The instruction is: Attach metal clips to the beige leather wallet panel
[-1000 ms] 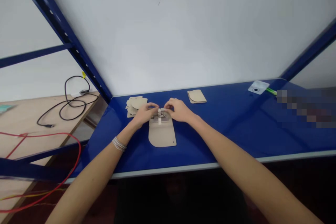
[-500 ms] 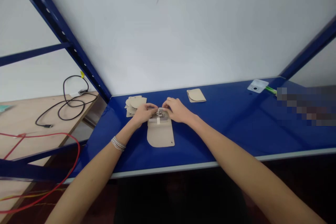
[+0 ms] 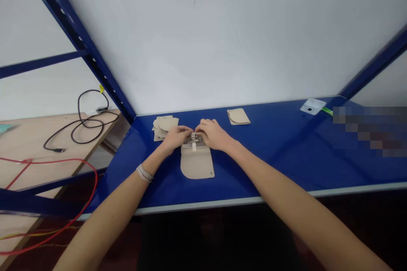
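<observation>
A beige flap case [image 3: 197, 165] lies unfolded on the blue tabletop, its rounded flap toward me. Small metal tools [image 3: 193, 139], perhaps a manicure set, sit in its upper part with a pale strip below them. Over the upper left of the case, my left hand [image 3: 178, 137] is closed in a pinch. My right hand [image 3: 212, 133] pinches at the upper right, its fingertips almost meeting the left ones. What exactly is between the fingers is too small and hidden to tell. Behind my left hand is a pile of similar beige cases [image 3: 165, 123].
One folded beige case [image 3: 239, 116] lies farther back to the right. A white square item with a dark dot [image 3: 312, 106] is at the far right, near a blurred-out patch. Blue frame posts [image 3: 85, 51] bound the shelf. On the left wooden table [image 3: 28, 135] lies a black cable [image 3: 83, 122].
Both hands stay pinched at the top of the case, with only slight finger movement. The whole view has shifted a little; the surrounding objects lie as before.
</observation>
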Motion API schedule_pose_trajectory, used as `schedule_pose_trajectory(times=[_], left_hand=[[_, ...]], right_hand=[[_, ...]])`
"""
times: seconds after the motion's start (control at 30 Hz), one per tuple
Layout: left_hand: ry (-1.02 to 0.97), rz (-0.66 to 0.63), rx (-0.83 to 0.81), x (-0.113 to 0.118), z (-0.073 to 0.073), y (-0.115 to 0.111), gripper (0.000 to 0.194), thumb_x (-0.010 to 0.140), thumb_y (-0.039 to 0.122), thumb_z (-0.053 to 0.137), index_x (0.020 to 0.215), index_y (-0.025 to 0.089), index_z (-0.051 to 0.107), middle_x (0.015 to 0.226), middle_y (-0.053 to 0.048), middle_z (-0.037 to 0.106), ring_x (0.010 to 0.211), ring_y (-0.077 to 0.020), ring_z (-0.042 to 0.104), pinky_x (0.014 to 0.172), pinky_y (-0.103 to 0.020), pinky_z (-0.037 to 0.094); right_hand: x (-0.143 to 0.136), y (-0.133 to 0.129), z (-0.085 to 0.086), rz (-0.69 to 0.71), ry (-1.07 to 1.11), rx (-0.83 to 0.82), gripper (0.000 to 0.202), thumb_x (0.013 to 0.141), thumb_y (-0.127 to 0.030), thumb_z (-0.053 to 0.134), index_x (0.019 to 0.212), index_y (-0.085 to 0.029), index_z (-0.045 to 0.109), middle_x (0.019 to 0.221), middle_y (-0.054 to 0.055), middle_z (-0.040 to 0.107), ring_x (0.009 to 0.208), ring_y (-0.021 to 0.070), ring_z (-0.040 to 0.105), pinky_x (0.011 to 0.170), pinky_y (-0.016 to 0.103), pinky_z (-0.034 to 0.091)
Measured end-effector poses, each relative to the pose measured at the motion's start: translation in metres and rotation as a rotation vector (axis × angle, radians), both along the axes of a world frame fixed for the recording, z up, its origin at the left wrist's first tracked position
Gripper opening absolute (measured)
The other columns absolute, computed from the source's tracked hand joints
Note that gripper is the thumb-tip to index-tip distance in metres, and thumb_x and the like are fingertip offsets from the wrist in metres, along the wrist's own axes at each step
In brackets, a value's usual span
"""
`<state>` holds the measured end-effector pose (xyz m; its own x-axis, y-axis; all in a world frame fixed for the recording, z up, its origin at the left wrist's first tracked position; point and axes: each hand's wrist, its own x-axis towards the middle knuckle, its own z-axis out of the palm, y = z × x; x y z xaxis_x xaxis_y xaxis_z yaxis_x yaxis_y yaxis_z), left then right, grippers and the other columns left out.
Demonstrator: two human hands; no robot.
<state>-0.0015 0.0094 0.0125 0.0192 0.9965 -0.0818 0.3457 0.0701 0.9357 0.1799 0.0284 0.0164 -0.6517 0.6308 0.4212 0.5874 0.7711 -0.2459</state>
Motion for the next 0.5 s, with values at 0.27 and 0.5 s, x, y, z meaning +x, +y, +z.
schedule_pose_trajectory(times=[0.27, 0.5], left_hand=[[0.015, -0.003, -0.002, 0.002, 0.005, -0.003, 0.028, 0.067, 0.035, 0.063, 0.082, 0.012, 0.069, 0.073, -0.004, 0.067, 0.065, -0.0141, 0.056, 0.061, -0.024, 0.042], [0.01, 0.011, 0.015, 0.001, 0.004, -0.002, 0.023, 0.068, 0.031, 0.061, 0.082, 0.013, 0.067, 0.07, -0.003, 0.065, 0.062, -0.0126, 0.055, 0.058, -0.023, 0.042]], right_hand=[[0.0, 0.0, -0.001, -0.004, 0.002, 0.003, 0.02, 0.088, -0.021, 0.046, 0.09, -0.016, 0.065, 0.089, 0.008, 0.058, 0.083, 0.0183, 0.048, 0.074, 0.032, 0.028], [0.008, 0.012, -0.003, -0.031, 0.1, -0.122, 0.019, 0.086, -0.029, 0.053, 0.092, -0.02, 0.068, 0.093, 0.007, 0.064, 0.085, 0.0186, 0.052, 0.077, 0.033, 0.031]])
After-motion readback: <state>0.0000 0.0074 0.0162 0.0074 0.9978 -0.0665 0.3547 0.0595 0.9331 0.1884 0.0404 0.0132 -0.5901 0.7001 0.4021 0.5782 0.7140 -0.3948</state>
